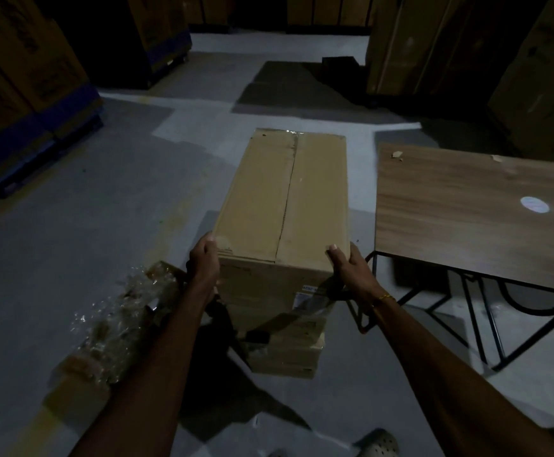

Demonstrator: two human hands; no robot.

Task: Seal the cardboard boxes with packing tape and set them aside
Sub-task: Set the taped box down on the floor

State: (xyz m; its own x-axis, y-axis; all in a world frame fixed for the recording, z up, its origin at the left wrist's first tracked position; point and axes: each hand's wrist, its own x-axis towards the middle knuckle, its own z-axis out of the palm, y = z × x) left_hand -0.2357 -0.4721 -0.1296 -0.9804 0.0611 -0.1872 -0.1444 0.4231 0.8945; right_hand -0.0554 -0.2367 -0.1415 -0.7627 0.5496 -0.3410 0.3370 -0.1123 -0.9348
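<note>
cardboard box (285, 206) stands on the floor (104, 209) beside the tabletop (467, 206); top seam looks untaped. left hand (204, 258) and right hand (348, 263) grip its near corners. positioning step; next, tape needed.

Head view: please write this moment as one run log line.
left hand: grips box corner | right hand: same | long brown cardboard box: on stack

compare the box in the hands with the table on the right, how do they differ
The box is plain tan cardboard; the table has a darker wood-grain top. The left hand and the right hand grip the box at its near corners; the table is untouched. The box is closed on every side shown; the table stands on open black metal legs. Both have flat rectangular tops.
</note>
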